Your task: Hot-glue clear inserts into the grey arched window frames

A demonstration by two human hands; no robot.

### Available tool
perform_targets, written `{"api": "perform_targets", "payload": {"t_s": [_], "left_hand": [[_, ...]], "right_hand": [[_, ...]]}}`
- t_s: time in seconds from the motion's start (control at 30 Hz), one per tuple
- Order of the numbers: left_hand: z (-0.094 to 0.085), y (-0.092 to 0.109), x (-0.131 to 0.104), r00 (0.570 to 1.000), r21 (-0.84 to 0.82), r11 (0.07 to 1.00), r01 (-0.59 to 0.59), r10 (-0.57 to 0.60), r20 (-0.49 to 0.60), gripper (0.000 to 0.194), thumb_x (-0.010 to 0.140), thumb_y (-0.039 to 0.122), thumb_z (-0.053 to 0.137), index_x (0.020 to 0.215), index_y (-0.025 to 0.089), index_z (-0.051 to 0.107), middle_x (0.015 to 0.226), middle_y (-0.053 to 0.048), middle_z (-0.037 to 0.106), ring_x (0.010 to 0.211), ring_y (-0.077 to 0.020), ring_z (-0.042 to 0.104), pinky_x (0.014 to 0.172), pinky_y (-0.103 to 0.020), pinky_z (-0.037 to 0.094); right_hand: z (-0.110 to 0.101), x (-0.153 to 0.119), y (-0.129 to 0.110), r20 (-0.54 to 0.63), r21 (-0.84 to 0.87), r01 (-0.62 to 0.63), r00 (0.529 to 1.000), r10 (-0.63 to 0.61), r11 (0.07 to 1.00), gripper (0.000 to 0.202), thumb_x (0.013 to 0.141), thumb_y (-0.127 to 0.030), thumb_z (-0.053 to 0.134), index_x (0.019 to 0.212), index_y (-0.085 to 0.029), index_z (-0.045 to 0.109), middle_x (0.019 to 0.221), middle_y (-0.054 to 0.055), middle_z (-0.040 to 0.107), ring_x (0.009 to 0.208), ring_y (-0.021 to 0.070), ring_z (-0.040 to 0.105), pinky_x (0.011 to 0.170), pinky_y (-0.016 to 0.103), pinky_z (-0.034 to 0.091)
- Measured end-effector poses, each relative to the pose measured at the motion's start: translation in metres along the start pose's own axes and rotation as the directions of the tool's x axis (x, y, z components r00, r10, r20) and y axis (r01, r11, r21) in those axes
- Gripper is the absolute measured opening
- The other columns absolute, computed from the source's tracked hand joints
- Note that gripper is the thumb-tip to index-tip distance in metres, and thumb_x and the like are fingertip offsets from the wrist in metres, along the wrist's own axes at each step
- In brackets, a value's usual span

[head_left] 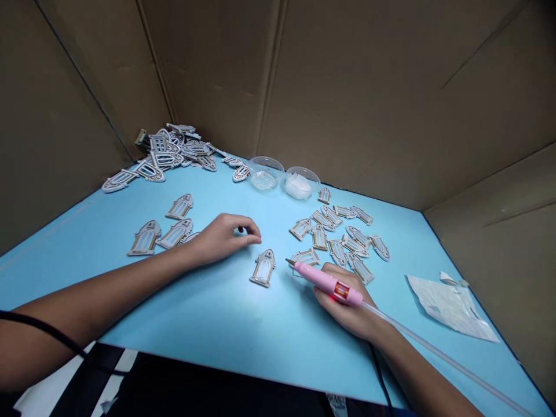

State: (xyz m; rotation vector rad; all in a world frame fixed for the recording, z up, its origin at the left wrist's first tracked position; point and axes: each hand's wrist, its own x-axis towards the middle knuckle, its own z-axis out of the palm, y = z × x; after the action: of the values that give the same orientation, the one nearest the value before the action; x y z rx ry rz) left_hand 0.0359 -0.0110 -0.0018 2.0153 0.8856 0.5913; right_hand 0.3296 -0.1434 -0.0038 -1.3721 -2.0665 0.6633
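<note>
Cardboard walls point(356, 104), brown, enclose wk. area at L, far side & R. Blue tabletop point(208, 324) spans betw. them; dark gap & floor items at near edge. L hand point(221, 240) over ctr. of table, forearm in from near L; thumb & forefinger curled, tips close tog.; cannot tell if anything small is pinched. R hand point(345, 301) at near R, fingers wrapped round pink pen-type tool.

Large pile of arched window-shaped pcs. point(167, 152) at far L, stacked irreg. Loose cluster of same type point(337, 252) R of ctr., approx. flat. Clear/white packet point(454, 307) flat at R edge. Smaller group of arched pcs. point(145, 238) at L, partly hidden by L forearm. Two clear bowls side by side, far ctr.: L bowl point(252, 174) w/ clear contents, R bowl point(317, 182) w/ white matl. Pink tool point(321, 280): tip pts. L, red glow beneath, translucent rod point(434, 349) trailing near R. Single arched pc. point(263, 269) flat at ctr., betw. hands, apart from tool tip.
</note>
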Motion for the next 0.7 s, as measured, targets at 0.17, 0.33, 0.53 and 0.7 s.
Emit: {"api": "perform_targets", "payload": {"t_s": [0.17, 0.33, 0.53, 0.7], "left_hand": [[-0.025, 0.014, -0.001, 0.983, 0.151, 0.985, 0.089, -0.112, 0.148, 0.020, 0.090, 0.037, 0.068, 0.081, 0.020, 0.073, 0.071, 0.001, 0.071, 0.066, -0.0152, 0.061, 0.065, -0.027, 0.041], [-0.014, 0.025, -0.010, 0.831, 0.453, 0.891, -0.023, -0.234, 0.504, 0.028, 0.080, 0.045, 0.087, 0.081, 0.022, 0.072, 0.071, 0.001, 0.069, 0.066, -0.0175, 0.061, 0.058, -0.028, 0.032], [0.041, 0.020, -0.007, 0.952, 0.582, 0.791, -0.188, 0.000, 0.307, 0.069, 0.089, 0.052, 0.080, 0.145, 0.019, 0.058, 0.122, -0.012, 0.071, 0.112, -0.0311, 0.066, 0.091, -0.038, 0.046], [-0.012, 0.013, -0.006, 0.985, 0.553, 0.833, 0.001, -0.098, 0.146, 0.012, 0.096, 0.033, 0.066, 0.097, 0.023, 0.072, 0.096, -0.003, 0.074, 0.090, -0.0218, 0.067, 0.078, -0.031, 0.045]], "right_hand": [[-0.004, -0.001, 0.003, -0.051, -0.002, 0.001, 0.999, -0.002, 1.000, 0.025, 0.091, -0.017, 0.055, 0.069, -0.020, 0.043, 0.069, -0.002, 0.048, 0.058, 0.0096, 0.049, 0.055, 0.023, 0.038], [-0.003, 0.000, 0.003, -0.069, -0.040, 0.018, 0.997, -0.021, 0.999, 0.023, 0.090, -0.017, 0.054, 0.070, -0.020, 0.044, 0.068, -0.002, 0.049, 0.059, 0.0104, 0.050, 0.056, 0.023, 0.039], [-0.008, 0.002, -0.001, -0.096, -0.026, -0.015, 0.995, 0.012, 1.000, 0.025, 0.093, -0.021, 0.055, 0.069, -0.021, 0.046, 0.067, -0.002, 0.050, 0.058, 0.0113, 0.052, 0.055, 0.024, 0.041], [-0.014, -0.004, 0.011, -0.106, -0.028, -0.100, 0.990, 0.096, 0.995, 0.025, 0.097, -0.029, 0.055, 0.073, -0.022, 0.049, 0.070, -0.001, 0.053, 0.058, 0.0137, 0.053, 0.053, 0.027, 0.043]]}}
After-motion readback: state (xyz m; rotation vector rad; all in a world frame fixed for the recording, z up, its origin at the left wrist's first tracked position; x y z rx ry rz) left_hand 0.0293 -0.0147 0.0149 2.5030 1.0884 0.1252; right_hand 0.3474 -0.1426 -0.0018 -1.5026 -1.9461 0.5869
